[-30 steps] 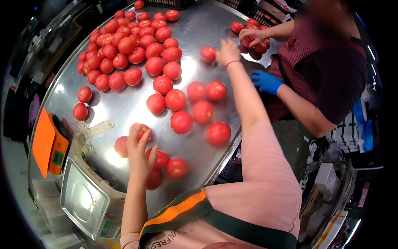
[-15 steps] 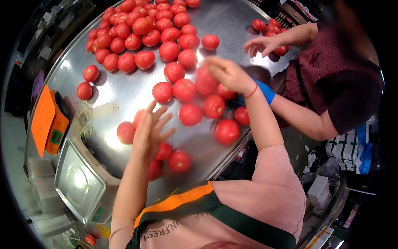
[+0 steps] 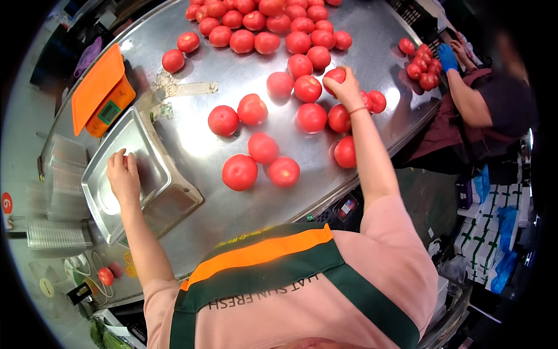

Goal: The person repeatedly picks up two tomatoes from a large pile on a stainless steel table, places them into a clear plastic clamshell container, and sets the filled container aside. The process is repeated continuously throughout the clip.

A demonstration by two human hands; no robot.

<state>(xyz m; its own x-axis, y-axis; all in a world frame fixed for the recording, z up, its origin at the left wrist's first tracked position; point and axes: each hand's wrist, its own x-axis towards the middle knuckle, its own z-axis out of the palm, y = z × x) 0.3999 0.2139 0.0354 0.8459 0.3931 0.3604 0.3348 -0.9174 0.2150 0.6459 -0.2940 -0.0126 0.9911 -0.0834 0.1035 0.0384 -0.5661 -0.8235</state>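
My left hand point(image 3: 124, 176) hovers over or touches the metal tray point(image 3: 95, 168) of a scale, on the left of the steel table point(image 3: 192, 218). Its fingers are bent but apart, and a small reddish patch shows between them; I see no held thing. On the right, my right hand point(image 3: 347, 90) grips a tomato point(image 3: 333, 80). Close around it sit more red tomatoes point(image 3: 307, 89), one of them point(image 3: 344, 152) beside my forearm. Between my hands lie two tomatoes point(image 3: 223, 120) together and a group of three point(image 3: 239, 172).
A big heap of tomatoes point(image 3: 254, 21) covers the far table. An orange scale point(image 3: 104, 93) stands at the far left, with stacked clear plastic trays point(image 3: 58, 235) at the near left. At the right, a co-worker's blue-gloved hand point(image 3: 447, 57) is beside another tomato pile point(image 3: 422, 65).
My left hand has moved left from beside the loose tomatoes to the scale tray. My right hand has closed on a tomato. The view has shifted, and the co-worker's hands are farther from mine.
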